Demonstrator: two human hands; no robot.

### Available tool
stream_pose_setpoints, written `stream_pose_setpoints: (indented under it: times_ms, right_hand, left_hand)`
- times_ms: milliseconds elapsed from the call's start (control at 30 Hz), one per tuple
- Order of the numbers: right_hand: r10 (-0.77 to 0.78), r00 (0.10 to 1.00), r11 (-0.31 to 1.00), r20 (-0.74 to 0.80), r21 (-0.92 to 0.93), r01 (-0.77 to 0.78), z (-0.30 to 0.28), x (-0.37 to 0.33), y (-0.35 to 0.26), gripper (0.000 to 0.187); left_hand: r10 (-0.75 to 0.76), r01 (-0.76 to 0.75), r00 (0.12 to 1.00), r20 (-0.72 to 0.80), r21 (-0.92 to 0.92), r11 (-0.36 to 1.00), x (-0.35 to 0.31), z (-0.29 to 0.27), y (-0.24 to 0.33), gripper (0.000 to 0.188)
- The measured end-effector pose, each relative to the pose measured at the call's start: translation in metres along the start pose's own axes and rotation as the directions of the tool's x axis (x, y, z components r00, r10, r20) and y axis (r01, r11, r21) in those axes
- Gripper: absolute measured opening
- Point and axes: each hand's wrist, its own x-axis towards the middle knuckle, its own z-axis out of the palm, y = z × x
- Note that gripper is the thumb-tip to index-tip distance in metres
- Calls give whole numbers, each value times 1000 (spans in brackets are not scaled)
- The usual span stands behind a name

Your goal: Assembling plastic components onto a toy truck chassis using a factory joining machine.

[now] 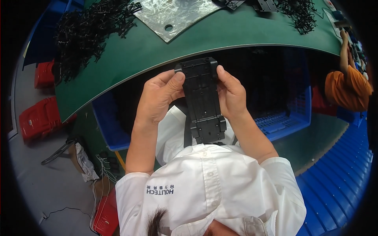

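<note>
Green tabletop [236, 31] cropped above, left grip [155, 96] and right grip [235, 95] clasp a black plastic frame [202, 94], its far face hidden.

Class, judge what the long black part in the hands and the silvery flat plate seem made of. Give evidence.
Long black part: probably moulded plastic, dull finish; its raised edges and even colour suggest it.

Silvery flat plate: perhaps metal, mottled and shiny; bright streaky reflections, though a coating is possible.

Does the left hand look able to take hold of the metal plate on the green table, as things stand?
Probably not at once: the left hand is gripping the long black part. Otherwise, the way to the metal plate looks free, with nothing standing on the green table between.
</note>
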Motion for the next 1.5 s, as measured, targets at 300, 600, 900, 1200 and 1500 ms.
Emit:
stream_pose_setpoints:
  times_ms: [300, 600, 900, 1200, 1500]
  right_hand:
    - [42, 999, 974, -9, -222, -43, -18, 3, -11, 27]
    - [137, 986, 954, -99, -255, -158, -18, 3, -14, 25]
    - [215, 975, 967, -60, -124, -221, -27, 7, -7, 22]
    - [196, 980, 971, -44, -134, -200, -32, 8, 4, 30]
    - [63, 997, 943, -42, -324, -73, -22, 7, 0, 37]
  left_hand:
    - [-41, 42, 999, 30, -43, 998, 4, -8, -3, 19]
    - [-61, 61, 998, 19, 4, 998, 9, -22, -14, 31]
    - [-90, 94, 995, 51, -73, 993, 8, -31, -20, 26]
    - [-103, 108, 993, 66, -86, 990, 9, -38, -25, 25]
    - [-59, 67, 995, 77, -119, 991, 12, -35, -26, 30]
